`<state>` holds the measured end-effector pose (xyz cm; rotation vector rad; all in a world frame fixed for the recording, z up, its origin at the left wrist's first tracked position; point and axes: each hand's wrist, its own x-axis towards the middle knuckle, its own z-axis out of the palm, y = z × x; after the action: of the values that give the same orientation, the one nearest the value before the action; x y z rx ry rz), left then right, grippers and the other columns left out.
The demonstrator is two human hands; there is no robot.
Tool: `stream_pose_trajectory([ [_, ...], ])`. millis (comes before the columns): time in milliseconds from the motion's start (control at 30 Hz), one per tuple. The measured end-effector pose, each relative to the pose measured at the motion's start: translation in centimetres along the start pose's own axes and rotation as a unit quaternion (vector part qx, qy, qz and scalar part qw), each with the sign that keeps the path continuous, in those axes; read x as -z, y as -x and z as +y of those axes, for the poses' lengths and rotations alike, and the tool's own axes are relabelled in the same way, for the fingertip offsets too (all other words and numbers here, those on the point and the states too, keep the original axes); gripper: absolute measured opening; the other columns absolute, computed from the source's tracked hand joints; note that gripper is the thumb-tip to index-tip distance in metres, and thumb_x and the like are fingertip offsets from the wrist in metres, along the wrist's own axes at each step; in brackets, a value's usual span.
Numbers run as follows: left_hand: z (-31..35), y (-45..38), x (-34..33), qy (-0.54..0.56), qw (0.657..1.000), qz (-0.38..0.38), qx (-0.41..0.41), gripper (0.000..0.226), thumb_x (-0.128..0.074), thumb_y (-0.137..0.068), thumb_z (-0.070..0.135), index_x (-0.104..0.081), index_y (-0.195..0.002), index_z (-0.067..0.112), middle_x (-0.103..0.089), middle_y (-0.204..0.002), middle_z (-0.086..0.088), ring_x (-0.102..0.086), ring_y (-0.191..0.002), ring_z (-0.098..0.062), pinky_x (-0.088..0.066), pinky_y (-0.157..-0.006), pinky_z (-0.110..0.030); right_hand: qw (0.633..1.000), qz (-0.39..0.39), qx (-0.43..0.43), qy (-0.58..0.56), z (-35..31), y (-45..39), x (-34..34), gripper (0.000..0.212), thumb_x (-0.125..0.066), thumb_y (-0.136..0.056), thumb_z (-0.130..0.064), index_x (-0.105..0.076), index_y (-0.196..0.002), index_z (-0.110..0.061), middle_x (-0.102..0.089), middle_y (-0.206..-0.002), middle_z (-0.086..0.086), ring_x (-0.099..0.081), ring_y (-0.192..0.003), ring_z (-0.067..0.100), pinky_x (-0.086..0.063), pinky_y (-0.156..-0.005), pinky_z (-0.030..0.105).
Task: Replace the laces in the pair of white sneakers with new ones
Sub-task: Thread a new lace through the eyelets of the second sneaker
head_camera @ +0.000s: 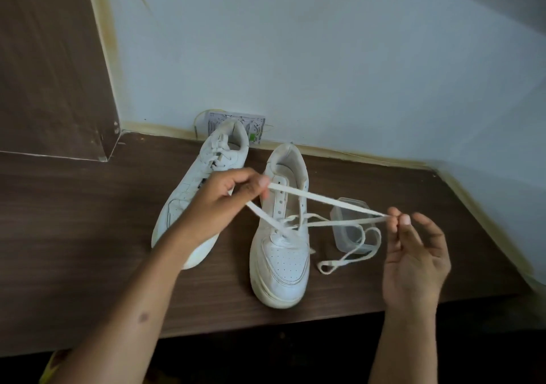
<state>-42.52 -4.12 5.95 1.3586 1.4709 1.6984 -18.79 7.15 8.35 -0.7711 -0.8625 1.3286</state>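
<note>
**Lace drawn taut over the near sneaker**

Forearms reach in from 6 o'clock. Left hand (pixel 229 196) pinches one lace (pixel 322 200) run above the laced sneaker (pixel 204 185), likely for tension. Near sneaker (pixel 282 253), mid-bench (pixel 88 236), has only its lowest eyelets threaded. Right hand (pixel 413 247), at 3 o'clock, pinches the lace, other fingers loose, over the box (pixel 348 230).

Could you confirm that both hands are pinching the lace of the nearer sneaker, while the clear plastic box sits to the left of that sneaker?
Not quite: the head view shows the clear plastic box to the right of the nearer sneaker. The left hand and right hand do pinch its lace.
</note>
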Motion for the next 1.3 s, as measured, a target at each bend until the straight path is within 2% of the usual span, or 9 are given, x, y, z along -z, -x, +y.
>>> stream_pose_trajectory([
  [167,-0.2,0.0,2.3,0.009,0.992,0.122,0.002,0.028,-0.056,-0.093,0.037,-0.069,-0.077,0.018,-0.061,-0.073,0.006,-0.052,-0.075,-0.004,-0.042,-0.074,-0.018,0.991,0.123,-0.027,0.05,1.0,-0.3,0.2,0.018,-0.064,-0.089,0.005,-0.058,-0.101,-0.007,-0.072,-0.079,0.01,-0.074,-0.077,0.016,-0.056,-0.071,0.019],
  [300,0.3,0.2,1.7,-0.027,0.993,0.113,-0.027,0.023,-0.059,-0.095,0.033,-0.07,-0.076,0.025,-0.063,-0.071,0.013,-0.055,-0.07,0.001,-0.041,-0.068,-0.011,0.89,0.148,0.097,0.419,1.2,0.3,0.5,0.016,-0.076,-0.084,-0.019,-0.065,-0.096,-0.018,-0.071,-0.079,-0.001,-0.069,-0.064,0.01,-0.059,-0.066,0.031],
  [367,0.2,0.1,0.3,-0.091,0.992,0.058,-0.062,0.018,-0.061,-0.092,0.032,-0.072,-0.082,0.021,-0.068,-0.074,0.017,-0.063,-0.078,0.001,-0.042,-0.075,-0.009,0.89,0.073,0.134,0.43,0.9,1.1,-0.5,0.012,-0.076,-0.084,-0.025,-0.068,-0.093,-0.025,-0.07,-0.082,-0.006,-0.068,-0.07,0.011,-0.059,-0.066,0.034],
  [467,-0.9,-0.1,-2.0,-0.209,0.971,-0.015,-0.114,0.024,-0.06,-0.093,0.042,-0.072,-0.086,0.023,-0.063,-0.071,0.019,-0.058,-0.07,-0.005,-0.039,-0.077,-0.021,0.932,-0.182,0.014,0.313,1.1,2.1,-2.8,0.027,-0.074,-0.08,-0.024,-0.071,-0.106,-0.019,-0.074,-0.086,0.001,-0.066,-0.061,0.012,-0.054,-0.053,0.026],
  [600,-1.4,0.2,-3.0,-0.274,0.953,-0.037,-0.124,0.031,-0.047,-0.096,0.049,-0.068,-0.09,0.027,-0.058,-0.072,0.018,-0.05,-0.078,0.002,-0.035,-0.091,-0.027,0.871,-0.386,-0.013,0.303,2.4,2.5,-3.7,0.025,-0.066,-0.084,-0.017,-0.072,-0.107,-0.009,-0.076,-0.094,0.006,-0.073,-0.082,0.021,-0.057,-0.074,0.029],
  [800,-1.0,0.1,-3.0,-0.267,0.956,-0.046,-0.11,0.034,-0.044,-0.096,0.051,-0.067,-0.088,0.027,-0.057,-0.071,0.019,-0.05,-0.083,0.003,-0.032,-0.093,-0.024,0.883,-0.375,-0.006,0.282,2.9,2.1,-2.9,0.024,-0.078,-0.072,-0.024,-0.078,-0.096,-0.018,-0.068,-0.11,0.005,-0.07,-0.091,0.026,-0.058,-0.082,0.032],
  [900,-1.2,0.2,-3.2,-0.273,0.955,-0.06,-0.103,0.039,-0.042,-0.094,0.056,-0.069,-0.089,0.028,-0.056,-0.07,0.02,-0.049,-0.084,0.001,-0.03,-0.095,-0.021,0.883,-0.368,0.0,0.293,3.2,2.3,-3.2,0.012,-0.073,-0.079,-0.016,-0.073,-0.09,-0.01,-0.073,-0.092,0.007,-0.07,-0.08,0.02,-0.055,-0.069,0.026],
  [1067,-1.9,-0.1,-1.8,-0.254,0.962,-0.032,-0.097,0.029,-0.042,-0.099,0.047,-0.065,-0.087,0.033,-0.06,-0.073,0.017,-0.053,-0.074,-0.007,-0.035,-0.088,-0.029,0.915,-0.202,0.062,0.345,2.6,0.7,-1.2,0.01,-0.068,-0.088,-0.006,-0.067,-0.085,-0.015,-0.067,-0.068,0.0,-0.061,-0.062,0.011,-0.05,-0.063,0.022],
  [1300,-2.1,-0.4,-1.9,-0.253,0.961,-0.002,-0.113,0.015,-0.06,-0.095,0.019,-0.075,-0.095,0.02,-0.058,-0.086,0.024,-0.059,-0.077,-0.006,-0.045,-0.072,-0.018,0.878,-0.103,0.116,0.453,2.4,0.3,0.3,0.012,-0.073,-0.086,-0.015,-0.067,-0.085,-0.025,-0.068,-0.085,-0.009,-0.066,-0.074,0.01,-0.047,-0.065,0.016],
])
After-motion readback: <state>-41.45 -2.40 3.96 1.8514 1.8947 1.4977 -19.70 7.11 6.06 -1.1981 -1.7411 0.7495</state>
